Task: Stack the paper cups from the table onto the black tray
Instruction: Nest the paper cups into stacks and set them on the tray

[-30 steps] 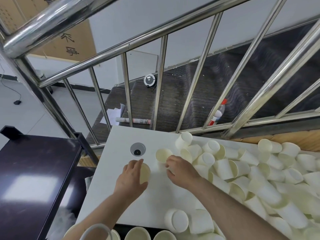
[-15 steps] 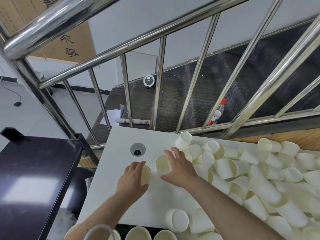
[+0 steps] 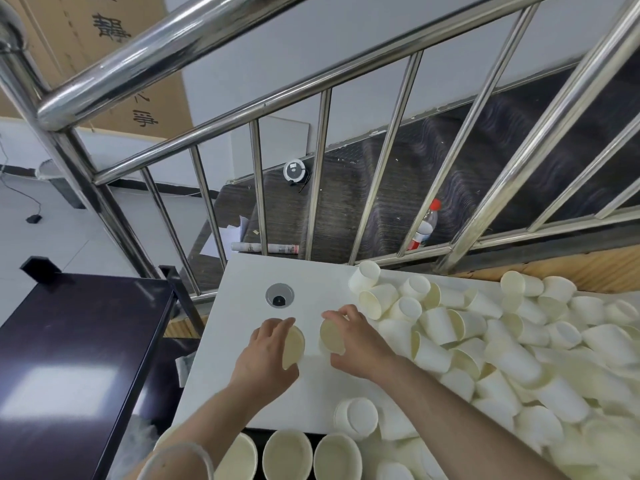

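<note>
My left hand (image 3: 265, 355) grips a cream paper cup (image 3: 293, 348) lying on its side, mouth facing right. My right hand (image 3: 358, 341) holds a second cup (image 3: 331, 336) with its mouth turned toward the first. The two cups are a short gap apart above the white table (image 3: 311, 396). A big heap of loose paper cups (image 3: 502, 348) covers the table's right side. At the bottom edge, upright cup stacks (image 3: 287, 455) stand below the table's near edge; the black tray under them is barely visible.
A round cable grommet (image 3: 280, 296) sits in the table just beyond my hands. A steel railing (image 3: 318, 188) runs along the far side. A dark glossy table (image 3: 69, 368) stands at the left. One cup stack (image 3: 356, 417) lies on its side near the front edge.
My right hand picked a cup from the edge of the heap and brought it left toward the cup in my left hand. The left hand barely moved.
</note>
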A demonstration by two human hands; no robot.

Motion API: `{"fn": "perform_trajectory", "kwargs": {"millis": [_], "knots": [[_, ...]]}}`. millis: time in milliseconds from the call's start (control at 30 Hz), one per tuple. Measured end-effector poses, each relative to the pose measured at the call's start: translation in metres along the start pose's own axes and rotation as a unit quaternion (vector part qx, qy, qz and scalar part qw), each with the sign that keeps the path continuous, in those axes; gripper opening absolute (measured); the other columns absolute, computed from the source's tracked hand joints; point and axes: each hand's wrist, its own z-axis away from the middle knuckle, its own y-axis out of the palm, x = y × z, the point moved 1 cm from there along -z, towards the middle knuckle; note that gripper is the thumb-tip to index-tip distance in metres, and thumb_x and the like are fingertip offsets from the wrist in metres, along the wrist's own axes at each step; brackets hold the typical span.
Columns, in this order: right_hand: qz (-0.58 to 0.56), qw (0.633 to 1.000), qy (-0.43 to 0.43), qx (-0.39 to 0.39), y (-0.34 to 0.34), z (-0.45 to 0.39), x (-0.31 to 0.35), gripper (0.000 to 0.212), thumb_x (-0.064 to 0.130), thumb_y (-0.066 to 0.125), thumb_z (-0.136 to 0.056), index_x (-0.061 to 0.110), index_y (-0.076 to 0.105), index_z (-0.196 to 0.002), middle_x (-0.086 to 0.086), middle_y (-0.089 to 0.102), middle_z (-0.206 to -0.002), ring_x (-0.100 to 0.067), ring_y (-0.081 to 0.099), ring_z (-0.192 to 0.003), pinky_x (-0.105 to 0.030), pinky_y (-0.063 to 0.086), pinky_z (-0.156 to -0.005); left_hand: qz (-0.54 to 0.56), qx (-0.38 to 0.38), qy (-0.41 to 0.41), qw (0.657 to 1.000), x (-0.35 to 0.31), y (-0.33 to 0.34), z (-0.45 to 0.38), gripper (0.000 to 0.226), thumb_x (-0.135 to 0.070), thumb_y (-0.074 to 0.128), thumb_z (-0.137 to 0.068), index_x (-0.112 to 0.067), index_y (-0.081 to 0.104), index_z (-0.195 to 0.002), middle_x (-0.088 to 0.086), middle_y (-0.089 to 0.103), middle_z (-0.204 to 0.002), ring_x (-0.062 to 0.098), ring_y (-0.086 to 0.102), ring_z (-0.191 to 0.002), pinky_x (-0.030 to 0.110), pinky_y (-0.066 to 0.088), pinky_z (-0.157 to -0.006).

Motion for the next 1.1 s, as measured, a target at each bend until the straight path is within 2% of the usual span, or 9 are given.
{"fn": "perform_trajectory", "kwargs": {"millis": [200, 500, 700, 800, 900, 1000, 1100], "knots": [[-0.027, 0.999, 0.026, 0.025, -0.02, 0.05, 0.021, 0.075, 0.021, 0.068, -0.077, 0.033, 0.033, -0.143, 0.006, 0.029, -0.134, -0.015, 0.042, -0.122, -0.03, 0.047, -0.093, 0.007, 0.014, 0.048, 0.999, -0.012, -0.021, 0.032, 0.08, -0.038, 0.066, -0.08, -0.028, 0.024, -0.147, -0.008, 0.033, -0.143, 0.015, 0.036, -0.13, 0.03, 0.044, -0.096], [-0.018, 0.997, 0.04, 0.059, -0.022, 0.123, 0.053, 0.07, 0.023, 0.069, -0.076, 0.036, 0.035, -0.135, 0.01, 0.03, -0.129, -0.009, 0.046, -0.103, -0.024, 0.047, -0.073, -0.017, 0.075, 0.099, 0.992, -0.016, -0.029, 0.082, 0.086, -0.05, 0.067, -0.077, -0.025, 0.026, -0.148, -0.007, 0.036, -0.14, 0.012, 0.039, -0.128, 0.028, 0.042, -0.099], [0.0, 0.996, 0.049, 0.073, -0.01, 0.142, 0.058, 0.071, 0.026, 0.07, -0.074, 0.035, 0.034, -0.135, 0.009, 0.032, -0.128, -0.008, 0.043, -0.098, -0.017, 0.033, -0.058, -0.033, 0.115, 0.108, 0.987, -0.022, -0.026, 0.096, 0.079, -0.049, 0.069, -0.076, -0.023, 0.035, -0.142, -0.006, 0.038, -0.135, 0.013, 0.04, -0.125, 0.028, 0.043, -0.096], [0.006, 0.995, 0.056, 0.081, -0.002, 0.149, 0.057, 0.072, 0.025, 0.069, -0.075, 0.034, 0.033, -0.138, 0.008, 0.032, -0.128, -0.009, 0.043, -0.095, -0.017, 0.031, -0.055, -0.049, 0.132, 0.109, 0.984, -0.022, -0.023, 0.101, 0.076, -0.045, 0.07, -0.075, -0.023, 0.037, -0.14, -0.005, 0.039, -0.132, 0.013, 0.042, -0.123, 0.028, 0.044, -0.094], [0.01, 0.995, 0.066, 0.081, 0.008, 0.152, 0.056, 0.073, 0.025, 0.069, -0.075, 0.034, 0.033, -0.138, 0.007, 0.032, -0.13, -0.009, 0.042, -0.097, -0.017, 0.034, -0.058, -0.064, 0.149, 0.112, 0.98, -0.02, -0.017, 0.104, 0.075, -0.04, 0.068, -0.076, -0.023, 0.035, -0.142, -0.004, 0.037, -0.135, 0.014, 0.04, -0.125, 0.028, 0.043, -0.094], [0.021, 0.994, 0.069, 0.078, 0.021, 0.151, 0.057, 0.076, 0.03, 0.071, -0.075, 0.032, 0.032, -0.14, 0.006, 0.031, -0.133, -0.011, 0.044, -0.107, -0.022, 0.038, -0.076, -0.076, 0.161, 0.115, 0.977, -0.017, -0.009, 0.106, 0.075, -0.035, 0.065, -0.079, -0.024, 0.032, -0.144, -0.005, 0.035, -0.139, 0.014, 0.038, -0.128, 0.027, 0.042, -0.094], [0.025, 0.994, 0.072, 0.074, 0.031, 0.15, 0.057, 0.079, 0.036, 0.074, -0.073, 0.03, 0.033, -0.14, 0.004, 0.032, -0.134, -0.016, 0.043, -0.121, -0.027, 0.042, -0.087, -0.085, 0.175, 0.107, 0.975, -0.012, -0.003, 0.106, 0.075, -0.034, 0.063, -0.079, -0.026, 0.03, -0.145, -0.005, 0.034, -0.141, 0.015, 0.037, -0.129, 0.029, 0.041, -0.096]]}}
